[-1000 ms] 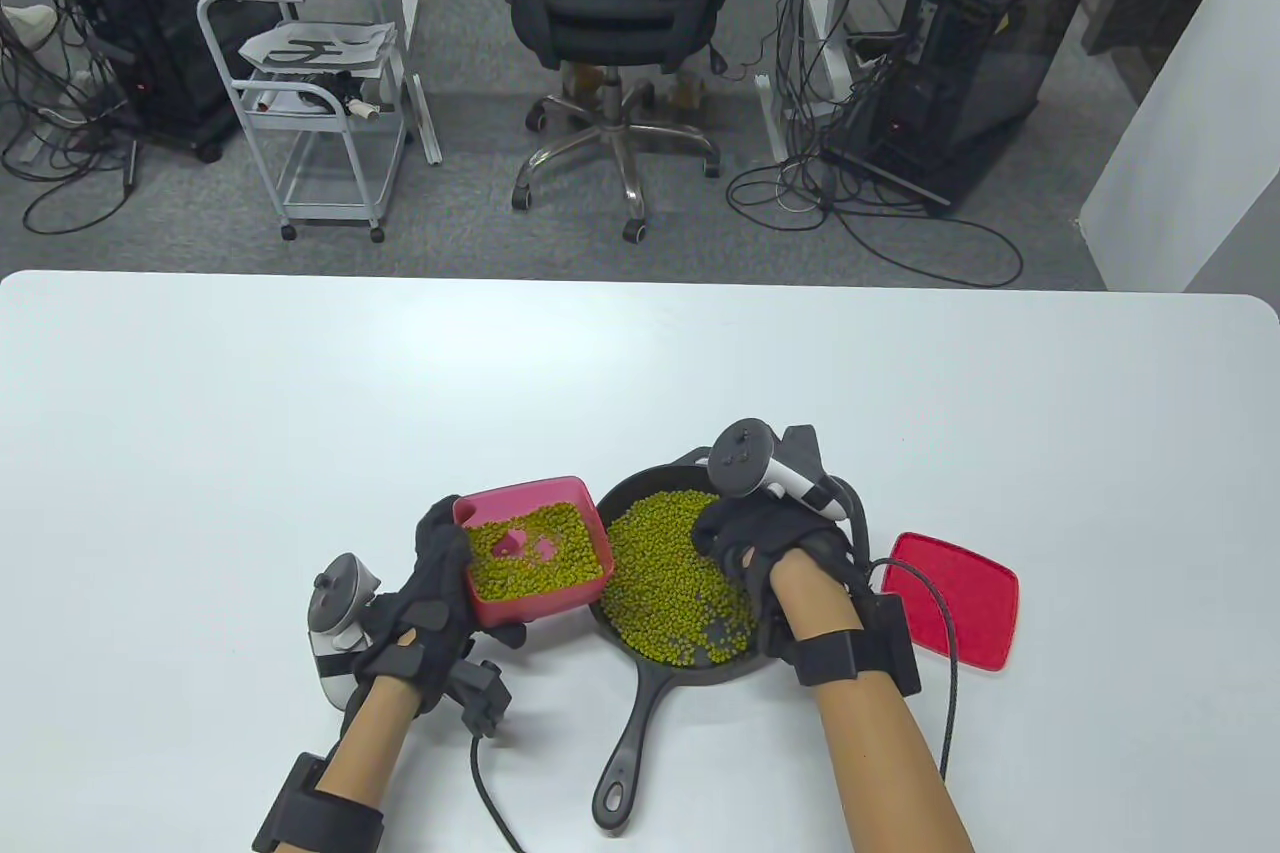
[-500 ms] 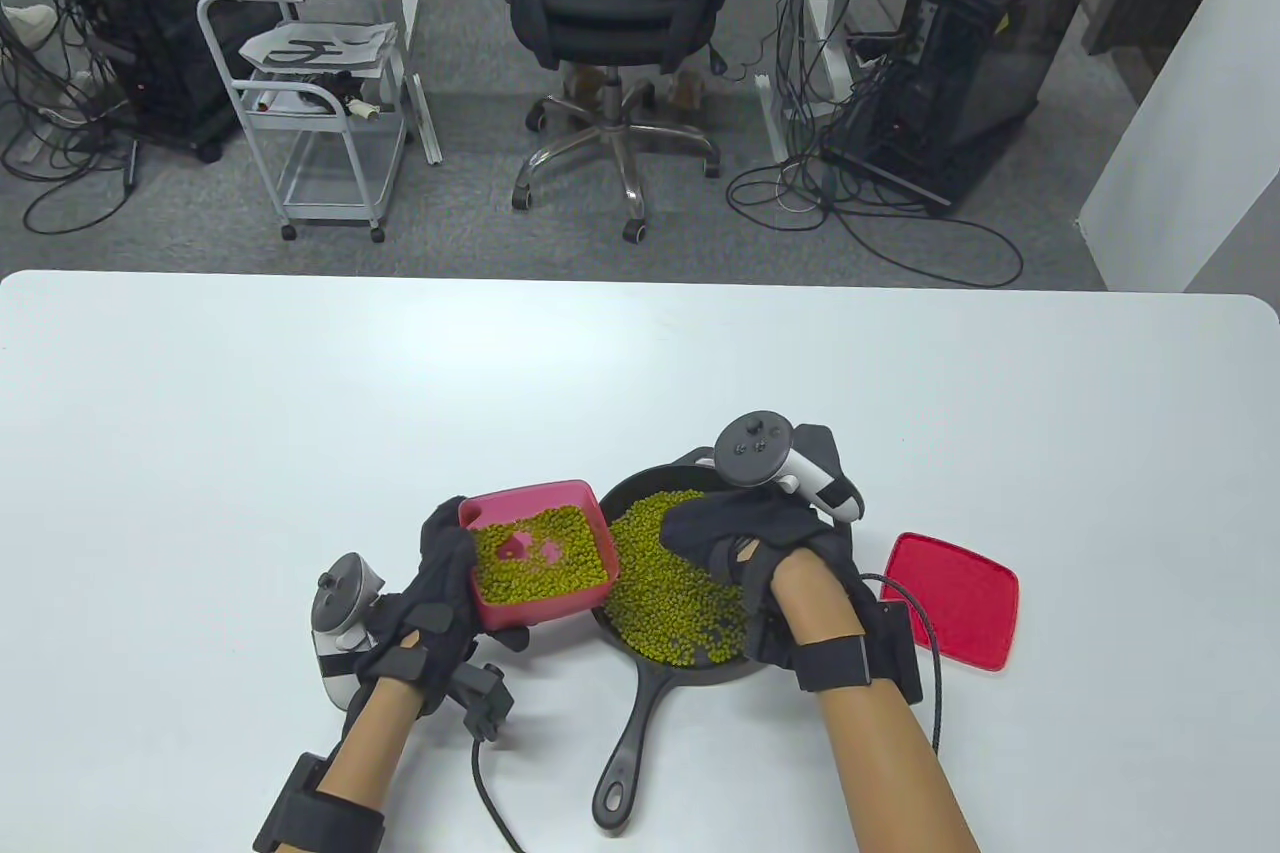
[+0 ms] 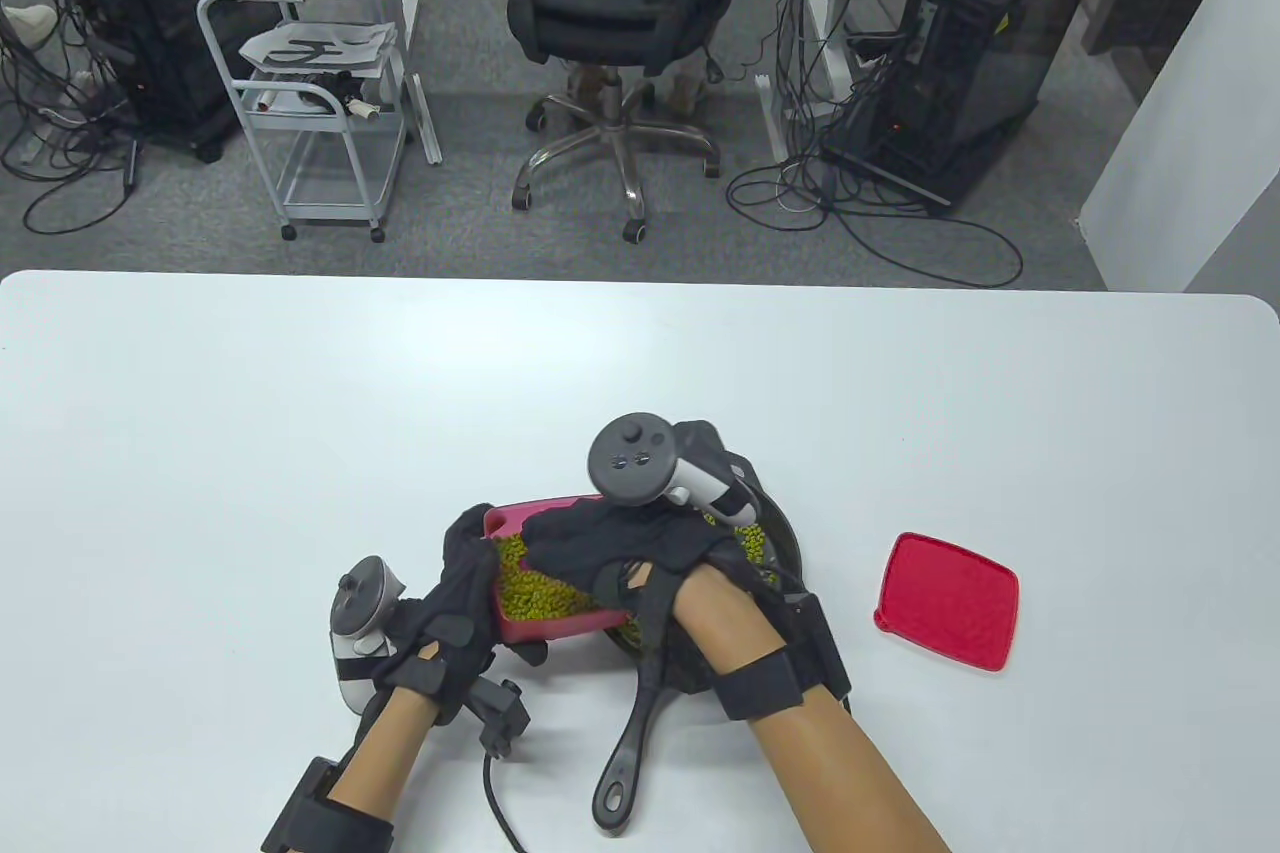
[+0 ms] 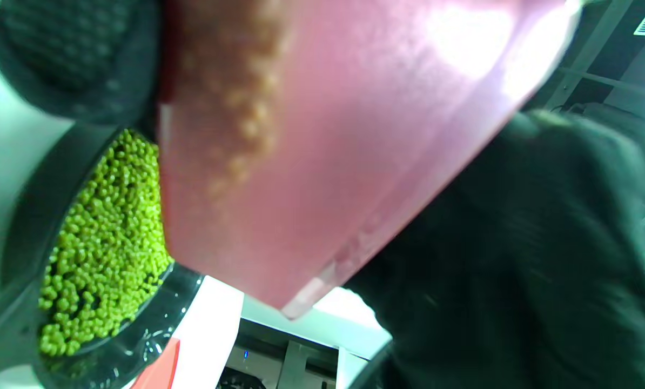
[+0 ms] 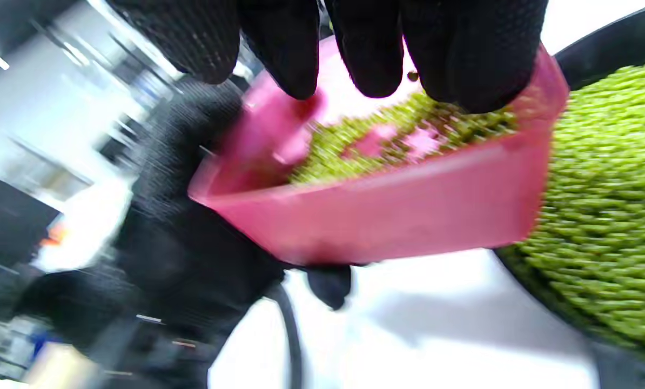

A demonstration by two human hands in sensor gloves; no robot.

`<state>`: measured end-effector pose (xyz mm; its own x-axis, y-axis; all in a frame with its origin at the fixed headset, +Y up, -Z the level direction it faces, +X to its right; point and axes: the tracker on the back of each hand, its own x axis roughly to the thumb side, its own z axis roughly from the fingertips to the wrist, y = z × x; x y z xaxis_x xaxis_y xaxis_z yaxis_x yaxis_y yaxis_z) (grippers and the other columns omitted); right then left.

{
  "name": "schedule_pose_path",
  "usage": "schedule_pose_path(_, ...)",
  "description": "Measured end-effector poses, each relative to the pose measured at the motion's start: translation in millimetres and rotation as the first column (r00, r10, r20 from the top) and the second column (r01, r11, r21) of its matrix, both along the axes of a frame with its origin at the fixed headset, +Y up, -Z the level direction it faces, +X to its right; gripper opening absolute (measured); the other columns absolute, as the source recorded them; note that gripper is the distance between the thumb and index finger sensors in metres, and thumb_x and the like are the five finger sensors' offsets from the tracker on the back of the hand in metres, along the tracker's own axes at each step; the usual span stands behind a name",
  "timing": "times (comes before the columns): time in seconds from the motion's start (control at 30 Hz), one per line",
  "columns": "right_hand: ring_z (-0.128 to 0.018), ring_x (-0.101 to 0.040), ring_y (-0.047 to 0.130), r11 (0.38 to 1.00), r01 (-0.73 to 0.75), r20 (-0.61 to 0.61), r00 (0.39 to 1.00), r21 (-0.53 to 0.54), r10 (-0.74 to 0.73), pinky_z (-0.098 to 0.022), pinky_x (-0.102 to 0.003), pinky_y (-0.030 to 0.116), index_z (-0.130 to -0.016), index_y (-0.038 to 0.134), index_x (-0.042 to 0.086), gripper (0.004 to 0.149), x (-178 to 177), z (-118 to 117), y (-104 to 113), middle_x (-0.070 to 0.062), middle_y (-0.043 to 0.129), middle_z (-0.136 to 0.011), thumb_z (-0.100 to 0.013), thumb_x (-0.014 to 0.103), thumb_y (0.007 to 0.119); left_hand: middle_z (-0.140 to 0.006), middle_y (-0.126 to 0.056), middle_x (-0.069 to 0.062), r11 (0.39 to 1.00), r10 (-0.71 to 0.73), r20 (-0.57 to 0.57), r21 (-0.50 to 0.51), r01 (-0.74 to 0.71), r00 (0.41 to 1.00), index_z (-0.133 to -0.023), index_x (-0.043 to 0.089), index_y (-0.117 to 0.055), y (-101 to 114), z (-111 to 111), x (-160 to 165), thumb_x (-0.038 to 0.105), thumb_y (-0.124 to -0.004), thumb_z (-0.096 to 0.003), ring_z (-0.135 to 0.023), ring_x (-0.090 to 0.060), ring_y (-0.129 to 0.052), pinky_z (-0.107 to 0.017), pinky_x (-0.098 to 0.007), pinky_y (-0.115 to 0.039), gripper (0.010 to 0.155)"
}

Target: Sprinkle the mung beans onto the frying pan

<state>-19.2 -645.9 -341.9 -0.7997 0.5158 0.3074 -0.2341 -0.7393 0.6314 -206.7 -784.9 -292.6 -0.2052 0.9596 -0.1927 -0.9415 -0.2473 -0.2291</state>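
Observation:
My left hand [image 3: 465, 583] grips a pink container [image 3: 550, 628] half full of green mung beans [image 3: 525, 593], held tilted at the left rim of the black frying pan [image 3: 625, 753]. The pan holds a thick layer of beans [image 5: 609, 216] and is mostly hidden under my right arm in the table view. My right hand [image 3: 560, 533] is over the container, fingers [image 5: 376, 43] spread and hanging down just above its beans [image 5: 403, 135]. The left wrist view shows the container's underside [image 4: 328, 135] and the pan's beans [image 4: 101, 243].
The red lid [image 3: 948, 598] lies flat on the white table [image 3: 300, 413] to the right of the pan. The pan's handle points toward the table's near edge. A black glove cable [image 3: 500, 793] trails by my left wrist.
My right hand has moved left from over the pan to over the pink container. My left hand has shifted the container slightly right, closer over the pan's rim.

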Motion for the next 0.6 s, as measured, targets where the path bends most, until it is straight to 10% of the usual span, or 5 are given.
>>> schedule_pose_path(0.37, -0.085, -0.059, 0.058, 0.983, -0.170, -0.002, 0.985, -0.067, 0.171, -0.054, -0.050, 0.082, -0.112, 0.043, 0.016, 0.087, -36.4, -3.8, -22.0, -0.032, 0.039, -0.113, -0.047, 0.036, 0.097, -0.110, -0.046, -0.022, 1.000, 0.019, -0.038, 0.009, -0.018, 0.999, -0.109, 0.032, -0.015, -2.5, 1.9, 3.9, 0.072, -0.054, -0.0482, -0.057, -0.043, -0.094, -0.028, -0.043, -0.095, 0.082)
schedule_pose_path(0.6, -0.071, -0.048, 0.082, 0.986, -0.155, -0.005, 0.988, 0.069, 0.155, -0.043, -0.036, 0.091, -0.100, 0.068, 0.014, 0.064, -52.8, 0.3, -24.3, -0.021, 0.069, -0.100, -0.045, 0.021, 0.099, -0.110, -0.046, -0.021, 0.999, 0.038, -0.049, -0.020, -0.039, 0.998, -0.108, 0.033, -0.015, -6.5, 1.9, 3.1, 0.072, -0.054, -0.0479, -0.057, -0.044, -0.094, -0.028, -0.044, -0.094, 0.082)
